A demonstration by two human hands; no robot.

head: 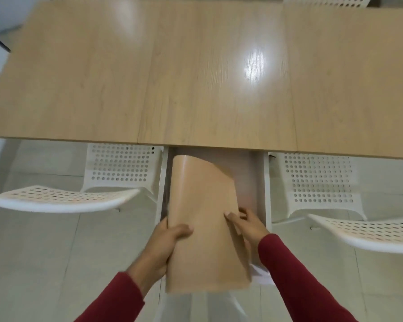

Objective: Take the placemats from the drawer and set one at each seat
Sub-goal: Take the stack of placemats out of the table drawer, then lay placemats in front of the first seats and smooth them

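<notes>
A tan placemat stack [203, 205] is lifted over the open white drawer [261, 182] that sticks out from under the table's near edge. The stack bows upward, and its far end curls near the table edge. My left hand [165, 242] grips its left edge, thumb on top. My right hand [244, 224] pinches its right edge, fingers curled over it. Whether it is one mat or several I cannot tell. The light wooden table [196, 73] fills the upper half of the view.
A white perforated chair [79, 194] stands left of the drawer and another white perforated chair [349, 205] stands to its right. Two more chair backs [326, 1] show beyond the far edge. The floor is pale tile.
</notes>
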